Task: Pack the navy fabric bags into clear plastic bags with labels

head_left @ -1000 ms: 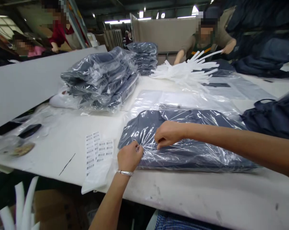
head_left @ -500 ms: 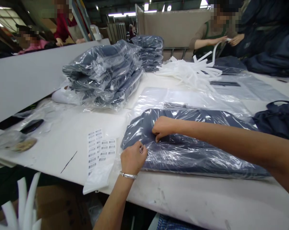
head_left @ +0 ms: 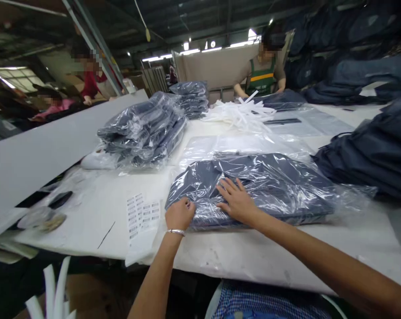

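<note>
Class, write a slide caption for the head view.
Left hand curled, right hand spread on a dark blue cloth bundle in clear plastic, white table beneath.

I see a blue-grey bundle (head_left: 270,184) in clear plastic (head_left: 350,198) at four o'clock, navy fabric (head_left: 375,148) at three, blue-and-white checked cloth (head_left: 263,298) at five, a dim carton (head_left: 89,290), probably brown, at seven.

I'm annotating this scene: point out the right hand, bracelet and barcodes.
Right hand (head_left: 238,204), head view, back of hand.
Bracelet (head_left: 176,231), head view, middle of band.
Barcodes (head_left: 146,213), head view, right-hand sheet.

Wht strip pile (head_left: 238,114) nr co-wkr (head_left: 262,79)
</note>
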Motion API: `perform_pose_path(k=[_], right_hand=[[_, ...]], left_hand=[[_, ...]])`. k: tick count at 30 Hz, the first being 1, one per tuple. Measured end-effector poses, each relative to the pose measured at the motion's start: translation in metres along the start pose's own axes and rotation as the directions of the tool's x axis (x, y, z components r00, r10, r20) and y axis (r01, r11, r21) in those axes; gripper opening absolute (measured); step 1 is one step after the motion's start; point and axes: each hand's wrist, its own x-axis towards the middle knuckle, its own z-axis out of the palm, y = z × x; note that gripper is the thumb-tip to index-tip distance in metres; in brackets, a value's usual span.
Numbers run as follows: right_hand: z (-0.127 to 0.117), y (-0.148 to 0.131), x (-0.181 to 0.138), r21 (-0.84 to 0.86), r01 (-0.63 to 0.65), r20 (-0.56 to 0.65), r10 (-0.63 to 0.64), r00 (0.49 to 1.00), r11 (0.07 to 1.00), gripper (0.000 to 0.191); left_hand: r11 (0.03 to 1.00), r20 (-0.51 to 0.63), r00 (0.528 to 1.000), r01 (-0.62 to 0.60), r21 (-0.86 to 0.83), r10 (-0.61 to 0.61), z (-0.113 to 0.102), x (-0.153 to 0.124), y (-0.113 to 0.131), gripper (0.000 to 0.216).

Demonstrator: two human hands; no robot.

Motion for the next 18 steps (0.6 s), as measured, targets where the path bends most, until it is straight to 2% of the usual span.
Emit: perform_pose_path(k=[2, 3, 4, 5, 6, 7, 8, 9, 10, 12, 15, 17, 18], right_hand=[[-0.014, -0.006, -0.031, 0.211, -0.142, -0.088, 0.163, 0.983, 0.967, 0.043], [-0.02, -0.009, -0.049, 0.361, -0.213, -0.069, 0.254, 0.965, 0.908, 0.038], [-0.025, -0.011, -0.068, 0.52, -0.312, 0.002, 0.364, 0.932, 0.795, 0.036], [-0.027, -0.011, -0.089, 0.663, -0.428, 0.117, 0.48, 0.869, 0.614, 0.036], [-0.028, -0.01, -0.108, 0.766, -0.524, 0.255, 0.572, 0.78, 0.373, 0.037], [-0.026, -0.008, -0.127, 0.82, -0.562, 0.388, 0.619, 0.683, 0.106, 0.037], [-0.023, -0.005, -0.142, 0.836, -0.531, 0.488, 0.63, 0.605, -0.138, 0.037], [-0.019, -0.002, -0.154, 0.832, -0.449, 0.546, 0.625, 0.559, -0.325, 0.037], [-0.016, 0.001, -0.161, 0.824, -0.349, 0.566, 0.62, 0.543, -0.447, 0.035], [-0.01, 0.006, -0.164, 0.806, -0.182, 0.562, 0.631, 0.535, -0.564, 0.03], [-0.006, 0.008, -0.147, 0.772, -0.029, 0.576, 0.679, 0.456, -0.635, 0.012], [-0.008, 0.007, -0.134, 0.757, 0.05, 0.577, 0.703, 0.417, -0.651, 0.011], [-0.009, 0.005, -0.129, 0.762, 0.085, 0.555, 0.715, 0.426, -0.642, 0.015]], left_hand=[[1.0, -0.027, 1.0, -0.01, 0.015, 0.01, -0.001, 0.0, 0.0, 0.025], [1.0, -0.04, 0.999, -0.023, 0.021, 0.024, -0.003, 0.001, 0.0, 0.025], [0.999, -0.053, 0.998, -0.035, 0.028, 0.037, -0.007, 0.002, 0.0, 0.025], [0.998, -0.066, 0.997, -0.046, 0.034, 0.048, -0.012, 0.004, 0.0, 0.025], [0.997, -0.09, 0.994, -0.056, 0.043, 0.06, -0.017, 0.005, 0.001, 0.026], [0.996, -0.129, 0.989, -0.07, 0.055, 0.077, -0.023, 0.005, 0.003, 0.027], [0.993, -0.181, 0.978, -0.094, 0.067, 0.105, -0.028, 0.005, 0.006, 0.028], [0.988, -0.237, 0.96, -0.136, 0.075, 0.15, -0.032, 0.004, 0.011, 0.029], [0.977, -0.285, 0.935, -0.197, 0.076, 0.211, -0.034, 0.0, 0.018, 0.029], [0.927, -0.322, 0.873, -0.372, 0.043, 0.365, -0.031, -0.012, 0.039, 0.028], [0.766, -0.219, 0.753, -0.642, -0.041, 0.62, -0.006, -0.04, 0.078, 0.03], [0.67, -0.143, 0.667, -0.742, -0.038, 0.731, 0.016, -0.057, 0.099, 0.052], [0.648, -0.121, 0.645, -0.761, -0.019, 0.754, 0.026, -0.062, 0.107, 0.067]])
